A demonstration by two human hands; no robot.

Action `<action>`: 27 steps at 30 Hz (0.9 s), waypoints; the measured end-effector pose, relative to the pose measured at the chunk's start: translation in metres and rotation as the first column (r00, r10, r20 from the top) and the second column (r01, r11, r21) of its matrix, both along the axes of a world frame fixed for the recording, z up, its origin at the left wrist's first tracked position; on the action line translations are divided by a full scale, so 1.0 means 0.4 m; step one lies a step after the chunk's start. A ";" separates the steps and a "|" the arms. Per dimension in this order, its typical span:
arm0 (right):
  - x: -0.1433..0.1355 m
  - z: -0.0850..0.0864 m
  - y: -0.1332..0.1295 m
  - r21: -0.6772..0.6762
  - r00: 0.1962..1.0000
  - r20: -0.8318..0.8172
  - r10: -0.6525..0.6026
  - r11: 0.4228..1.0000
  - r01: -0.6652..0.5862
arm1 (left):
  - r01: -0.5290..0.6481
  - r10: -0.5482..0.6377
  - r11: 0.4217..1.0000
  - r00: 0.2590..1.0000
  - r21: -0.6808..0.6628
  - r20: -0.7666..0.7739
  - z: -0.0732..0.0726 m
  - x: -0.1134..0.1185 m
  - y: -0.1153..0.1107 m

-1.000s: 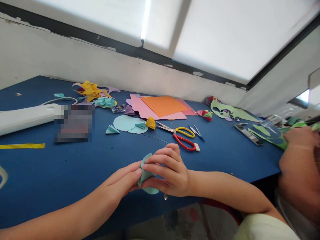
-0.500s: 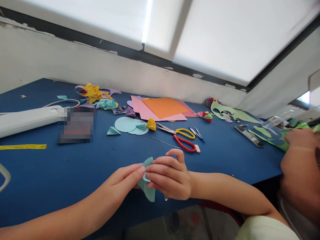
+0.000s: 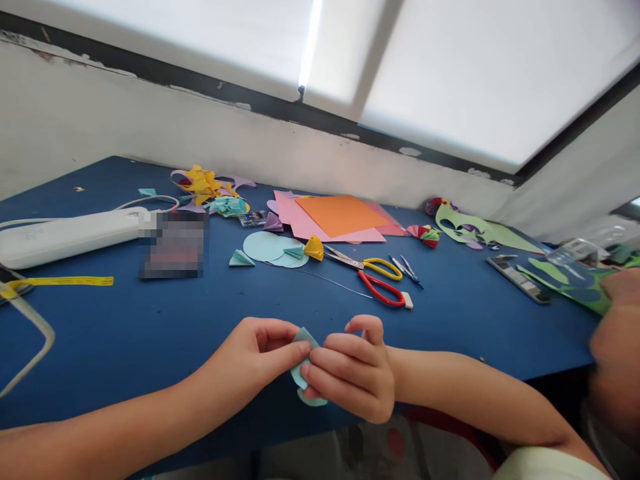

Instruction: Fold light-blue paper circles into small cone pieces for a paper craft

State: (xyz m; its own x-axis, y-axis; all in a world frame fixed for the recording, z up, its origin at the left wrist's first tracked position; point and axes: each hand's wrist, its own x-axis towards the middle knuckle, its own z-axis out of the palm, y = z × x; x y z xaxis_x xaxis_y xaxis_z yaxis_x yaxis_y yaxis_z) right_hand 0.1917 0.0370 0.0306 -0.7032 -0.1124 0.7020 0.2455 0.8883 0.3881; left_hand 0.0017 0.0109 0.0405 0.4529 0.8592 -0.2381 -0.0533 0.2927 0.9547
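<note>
1 folded light-blue paper, above the worktop's (image 3: 175, 327) near edge, grasped by the fingers of left hand (image 3: 263, 357) and right hand (image 3: 353, 373); left fingers newly more curled, likely pressing the paper's (image 3: 299, 375) fold.

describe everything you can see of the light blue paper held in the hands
The paper is light blue, thin-looking and matte, bent into folds, with a curved lower edge; fingers hide its full outline. The left hand pinches it, thumb across its face; the right hand grips its lower right side with curled fingers. It is tilted, seen against the near part of the blue table.
</note>
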 end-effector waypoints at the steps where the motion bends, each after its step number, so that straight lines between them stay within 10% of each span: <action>1: 0.000 -0.001 0.000 0.025 1.000 -0.015 -0.014 1.000 0.015 | -0.029 0.030 0.999 0.999 0.022 -0.019 0.003 -0.001 -0.001; 11: 0.019 -0.032 0.011 -0.183 0.961 -0.245 -0.132 0.979 0.088 | -0.241 0.243 0.968 0.970 0.066 -0.020 0.021 -0.016 -0.006; 19: 0.000 -0.055 -0.006 0.294 0.966 -0.258 -0.011 0.952 0.090 | -0.223 0.224 0.973 0.975 0.066 -0.005 0.020 -0.015 -0.010; 22: -0.003 -0.068 -0.040 0.122 0.934 -0.218 -0.282 0.942 0.313 | -0.181 0.180 0.983 0.983 0.038 0.031 0.012 -0.012 -0.009; 27: 0.013 -0.057 -0.079 0.096 0.932 -0.095 -0.350 0.929 0.358 | -0.071 0.080 0.994 0.989 0.083 -0.122 -0.002 -0.011 -0.005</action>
State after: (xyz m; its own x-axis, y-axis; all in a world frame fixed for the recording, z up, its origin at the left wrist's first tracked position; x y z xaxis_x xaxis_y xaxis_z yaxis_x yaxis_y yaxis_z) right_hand 0.1969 0.0054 0.0080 -0.6573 0.0546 0.7517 0.5682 0.6911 0.4466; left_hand -0.0026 0.0088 0.0396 0.3568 0.9080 -0.2198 0.0491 0.2168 0.9750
